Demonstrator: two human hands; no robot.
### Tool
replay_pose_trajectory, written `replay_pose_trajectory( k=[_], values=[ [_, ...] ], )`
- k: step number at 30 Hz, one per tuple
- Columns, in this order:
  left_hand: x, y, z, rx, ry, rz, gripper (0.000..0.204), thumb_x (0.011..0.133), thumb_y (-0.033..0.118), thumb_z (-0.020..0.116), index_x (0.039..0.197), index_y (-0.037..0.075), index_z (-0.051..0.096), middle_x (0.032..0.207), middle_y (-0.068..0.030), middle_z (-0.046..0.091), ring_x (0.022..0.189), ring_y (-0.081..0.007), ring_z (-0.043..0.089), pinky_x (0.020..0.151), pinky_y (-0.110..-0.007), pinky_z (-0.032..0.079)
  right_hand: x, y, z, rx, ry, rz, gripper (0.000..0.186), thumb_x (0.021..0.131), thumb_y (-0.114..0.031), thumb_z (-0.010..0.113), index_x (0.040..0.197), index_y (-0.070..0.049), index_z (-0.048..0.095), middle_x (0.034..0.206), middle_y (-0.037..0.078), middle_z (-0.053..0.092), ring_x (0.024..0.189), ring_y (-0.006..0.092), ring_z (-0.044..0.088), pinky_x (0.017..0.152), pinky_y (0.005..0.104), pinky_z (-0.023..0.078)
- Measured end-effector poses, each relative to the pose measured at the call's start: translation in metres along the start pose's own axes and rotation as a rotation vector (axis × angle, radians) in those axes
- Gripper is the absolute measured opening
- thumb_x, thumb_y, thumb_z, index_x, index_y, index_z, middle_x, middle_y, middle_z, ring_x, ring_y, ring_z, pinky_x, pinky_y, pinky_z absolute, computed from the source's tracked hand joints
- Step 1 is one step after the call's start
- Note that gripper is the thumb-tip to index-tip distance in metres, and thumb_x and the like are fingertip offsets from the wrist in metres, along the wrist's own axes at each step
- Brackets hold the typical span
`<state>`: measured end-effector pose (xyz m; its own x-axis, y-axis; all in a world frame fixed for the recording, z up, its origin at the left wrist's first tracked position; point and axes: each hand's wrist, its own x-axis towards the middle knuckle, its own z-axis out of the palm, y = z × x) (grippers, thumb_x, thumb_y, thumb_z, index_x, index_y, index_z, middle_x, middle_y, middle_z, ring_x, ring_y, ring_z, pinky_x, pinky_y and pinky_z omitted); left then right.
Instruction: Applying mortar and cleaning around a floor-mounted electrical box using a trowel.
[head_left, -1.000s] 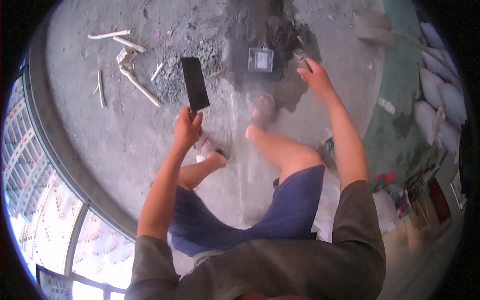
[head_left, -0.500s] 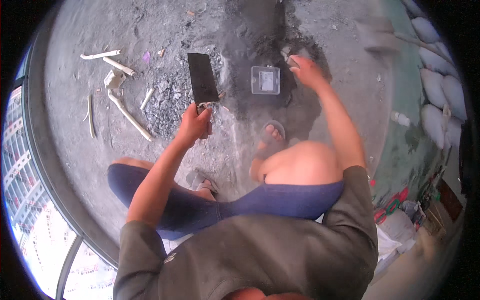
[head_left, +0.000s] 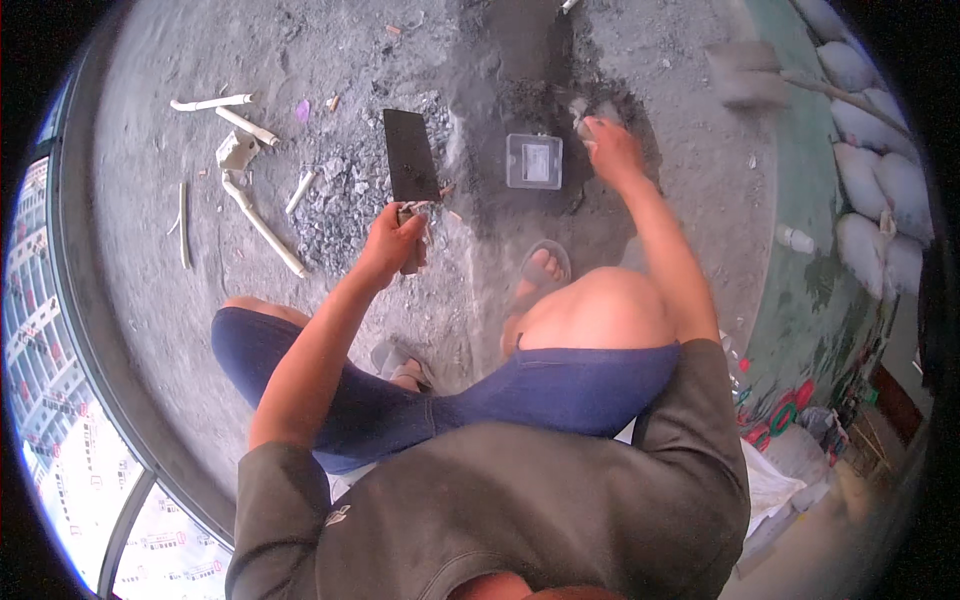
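Note:
My left hand (head_left: 393, 245) grips the handle of a plastering trowel (head_left: 411, 155) with a flat, dark rectangular blade. The blade points away from me over a heap of grey gravel (head_left: 345, 205). Farther right, my right hand (head_left: 612, 150) is closed around a small greyish thing (head_left: 580, 112), whose kind is too unclear to name. That hand is low over dark, damp mortar (head_left: 625, 100). Just left of it, a clear square plastic box (head_left: 534, 162) with a pale label lies on the dark strip of ground.
Pieces of white plastic pipe (head_left: 262, 225) lie at the left, beside the gravel. A shovel (head_left: 748, 75) stands out at the far right, near stacked white sacks (head_left: 865, 165). A small white fitting (head_left: 796, 239) rests on the green surface. My sandalled feet (head_left: 545, 265) are close by.
The view has shifted slightly. My right hand has moved a little toward the box and lower over the damp mortar; the left still holds the trowel in nearly the same pose.

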<state>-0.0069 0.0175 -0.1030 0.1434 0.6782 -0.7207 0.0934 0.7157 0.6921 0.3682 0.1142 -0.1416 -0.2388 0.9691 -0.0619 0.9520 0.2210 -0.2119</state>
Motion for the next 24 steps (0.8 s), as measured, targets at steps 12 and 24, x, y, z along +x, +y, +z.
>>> replay_pose_trajectory(
  k=[12, 24],
  values=[
    [0.002, -0.002, -0.002, 0.062, -0.009, -0.059, 0.019, 0.089, 0.019, 0.057, 0.088, 0.004, 0.045, 0.067, -0.0051, 0.050, 0.046, -0.0164, 0.053, 0.040, -0.032, 0.046, 0.015, 0.030, 0.004, 0.153, -0.333, 0.204, 0.034, 0.081, -0.022, 0.062, 0.113, -0.011, 0.055, 0.107, 0.014, 0.061, 0.098, 0.0353, 0.058, 0.082, 0.0443, 0.047],
    [0.009, -0.011, -0.006, 0.093, -0.102, -0.060, 0.015, 0.088, 0.016, 0.054, 0.092, 0.003, 0.046, 0.066, -0.0065, 0.052, 0.046, -0.0159, 0.053, 0.041, -0.032, 0.045, -0.008, 0.044, 0.018, 0.497, -0.193, 0.225, 0.042, 0.078, -0.022, 0.066, 0.115, -0.004, 0.057, 0.098, 0.011, 0.065, 0.088, 0.0249, 0.063, 0.076, 0.0368, 0.048]
  ],
)
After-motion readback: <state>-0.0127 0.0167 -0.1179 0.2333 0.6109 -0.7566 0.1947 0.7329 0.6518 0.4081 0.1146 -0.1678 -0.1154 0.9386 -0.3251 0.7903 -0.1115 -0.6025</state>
